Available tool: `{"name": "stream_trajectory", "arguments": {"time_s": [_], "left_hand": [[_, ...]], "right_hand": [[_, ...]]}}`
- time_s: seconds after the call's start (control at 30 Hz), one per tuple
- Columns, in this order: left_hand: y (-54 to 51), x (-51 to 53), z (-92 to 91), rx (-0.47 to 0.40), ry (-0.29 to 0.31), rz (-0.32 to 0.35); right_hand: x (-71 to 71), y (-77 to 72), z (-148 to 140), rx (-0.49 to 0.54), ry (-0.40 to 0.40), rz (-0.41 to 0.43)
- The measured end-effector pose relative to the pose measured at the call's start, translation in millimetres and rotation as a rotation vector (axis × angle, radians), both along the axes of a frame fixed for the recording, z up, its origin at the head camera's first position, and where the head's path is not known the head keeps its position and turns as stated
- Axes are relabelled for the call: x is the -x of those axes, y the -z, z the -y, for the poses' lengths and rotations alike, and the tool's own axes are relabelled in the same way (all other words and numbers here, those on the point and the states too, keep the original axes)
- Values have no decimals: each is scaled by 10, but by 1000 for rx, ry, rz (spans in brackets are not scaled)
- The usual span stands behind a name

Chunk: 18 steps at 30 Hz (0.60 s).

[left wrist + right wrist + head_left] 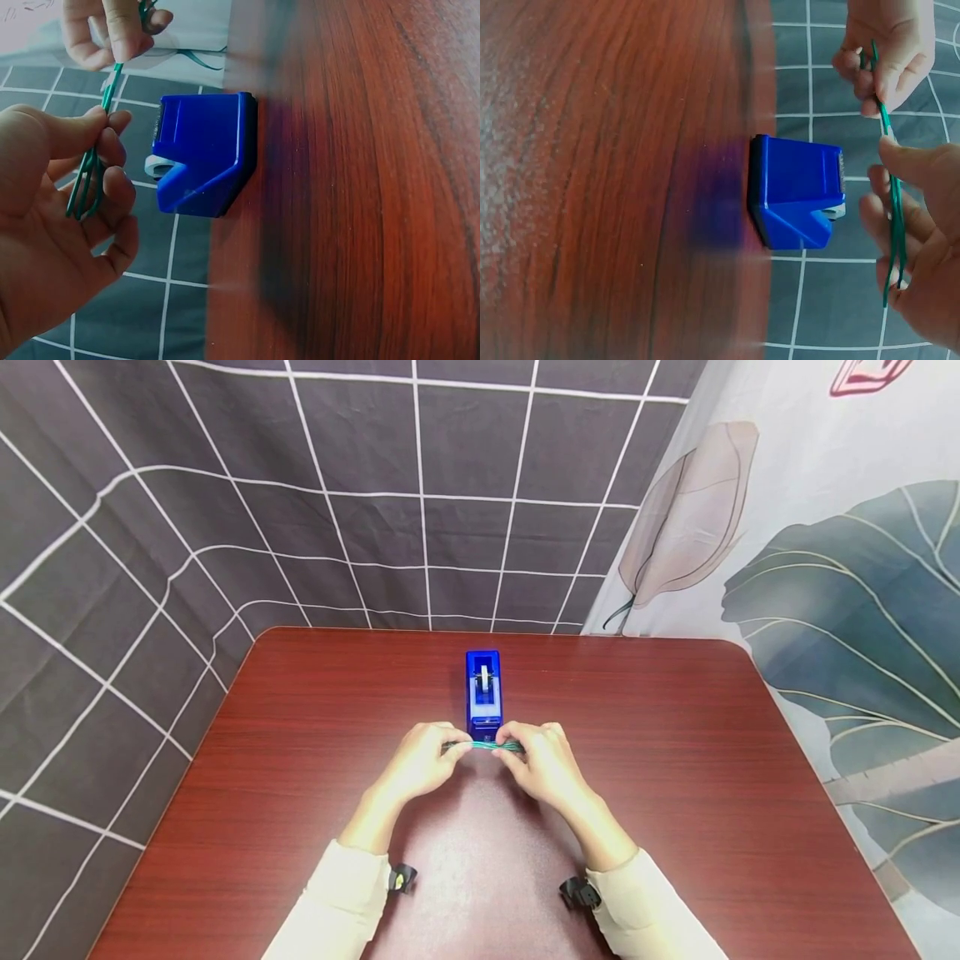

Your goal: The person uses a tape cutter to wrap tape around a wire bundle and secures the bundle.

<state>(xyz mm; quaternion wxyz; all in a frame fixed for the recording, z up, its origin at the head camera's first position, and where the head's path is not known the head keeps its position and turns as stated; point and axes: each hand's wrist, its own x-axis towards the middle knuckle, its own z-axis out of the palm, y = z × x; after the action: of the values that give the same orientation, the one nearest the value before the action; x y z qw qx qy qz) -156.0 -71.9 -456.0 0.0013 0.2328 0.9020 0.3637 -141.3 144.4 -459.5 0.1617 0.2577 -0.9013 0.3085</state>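
A thin bundle of green wire or cord (484, 745) is held level between both hands, just in front of a blue tape dispenser (486, 710). My left hand (426, 760) pinches its left part between thumb and fingers. On the other side, my right hand (543, 762) pinches the right part the same way. Looped green strands (88, 176) stick out past the left thumb in the left wrist view. A small pale patch, perhaps tape, shows on the bundle (896, 232) between the hands in the right wrist view. The dispenser stands upright with a tape roll (484, 677) inside.
A reddish-brown wooden table (300, 793) carries the dispenser near its far edge. Behind hangs a dark grey curtain (375, 527) with white grid lines. A white curtain with leaf prints (847, 602) hangs along the right. Small black devices (580, 893) sit at both wrists.
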Motion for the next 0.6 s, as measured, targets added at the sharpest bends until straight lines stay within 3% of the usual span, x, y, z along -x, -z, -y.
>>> {"name": "stream_trajectory", "arguments": {"time_s": [0.27, 0.6], "left_hand": [[-22, 2, 14, -54, 0, 63], [-32, -7, 18, -46, 11, 66]], "right_hand": [[30, 33, -9, 80, -136, -96], [15, 13, -2, 33, -127, 20]]}}
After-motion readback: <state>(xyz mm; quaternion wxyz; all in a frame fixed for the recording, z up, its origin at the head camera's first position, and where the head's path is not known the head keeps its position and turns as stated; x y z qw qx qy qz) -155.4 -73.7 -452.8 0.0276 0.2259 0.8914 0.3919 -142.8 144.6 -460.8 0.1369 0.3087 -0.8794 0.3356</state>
